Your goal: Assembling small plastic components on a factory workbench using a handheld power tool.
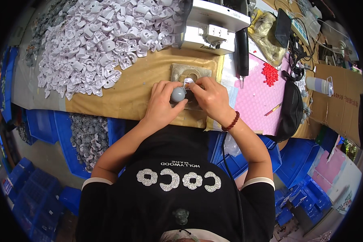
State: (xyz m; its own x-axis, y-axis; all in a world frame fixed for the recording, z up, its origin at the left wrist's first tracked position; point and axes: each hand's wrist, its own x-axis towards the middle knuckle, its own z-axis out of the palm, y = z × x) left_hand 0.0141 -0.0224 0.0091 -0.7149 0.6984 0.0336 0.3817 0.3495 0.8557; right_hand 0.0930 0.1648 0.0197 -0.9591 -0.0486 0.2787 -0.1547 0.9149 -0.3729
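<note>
My left hand (162,101) grips a smooth grey ball-shaped part (178,94) between thumb and fingers. Just right of it, my right hand (211,98) is closed with its fingertips on a small white plastic piece (188,82), which meets the grey part's upper right side. Both hands work over a square metal plate (179,70) with a rounded recess, lying on the tan-covered bench. My fingers hide much of the joint between the two parts. A dark red bead bracelet circles my right wrist.
White plastic pieces (105,44) are heaped at the back left. A white machine (211,32) stands behind the plate, beside a black electric screwdriver (242,52). Small red parts (270,74) lie on the pink sheet (250,101). A blue bin (74,159) of grey parts sits below the bench's front edge.
</note>
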